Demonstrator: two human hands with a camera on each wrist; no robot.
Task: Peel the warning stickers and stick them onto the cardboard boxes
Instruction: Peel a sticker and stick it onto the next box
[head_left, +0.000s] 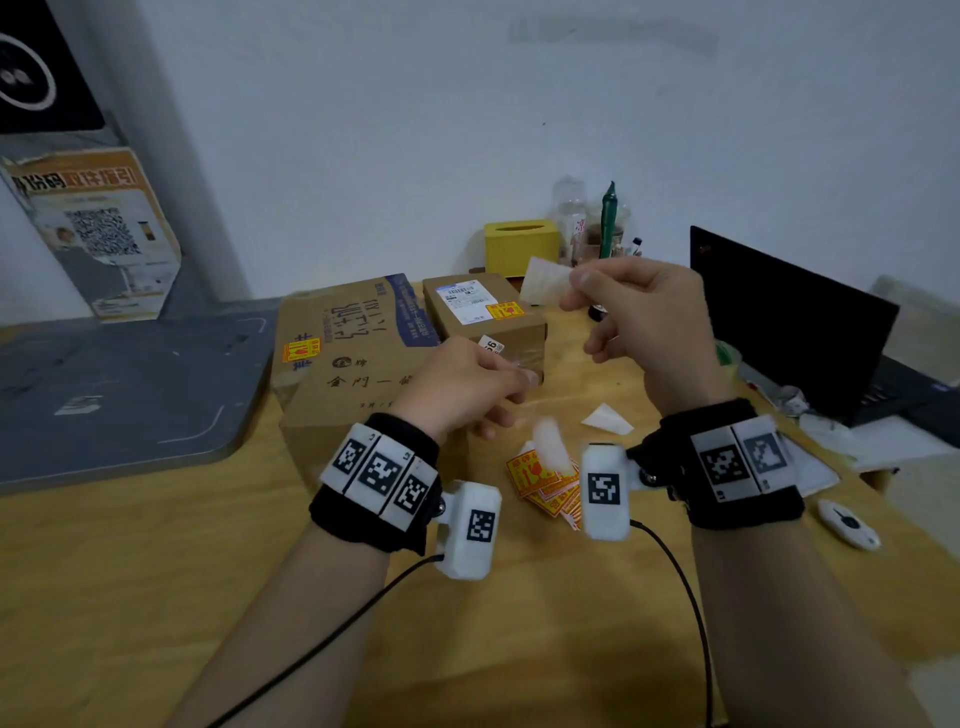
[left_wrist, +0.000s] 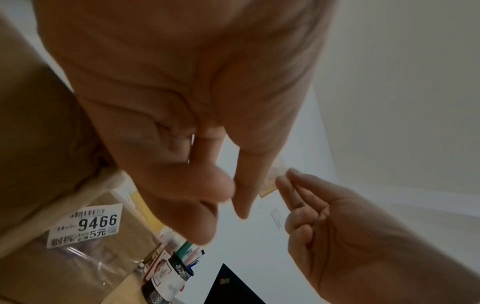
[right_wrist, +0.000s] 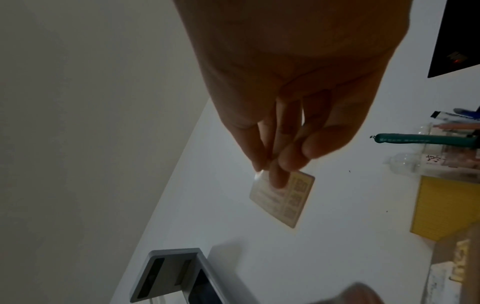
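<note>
My right hand is raised over the table and pinches a peeled warning sticker between thumb and fingers, its pale back towards me; the right wrist view shows the same sticker. My left hand hovers with loosely curled fingers in front of the small cardboard box and holds nothing. A blurred white backing slip is just below it. The large cardboard box stands left of the small one. An orange sticker is on the large box, another on the small one. More stickers lie in a pile.
A second white backing slip lies on the wooden table. A yellow tissue box, bottles and pens stand at the back. An open black laptop is at the right, a small white device near the right edge.
</note>
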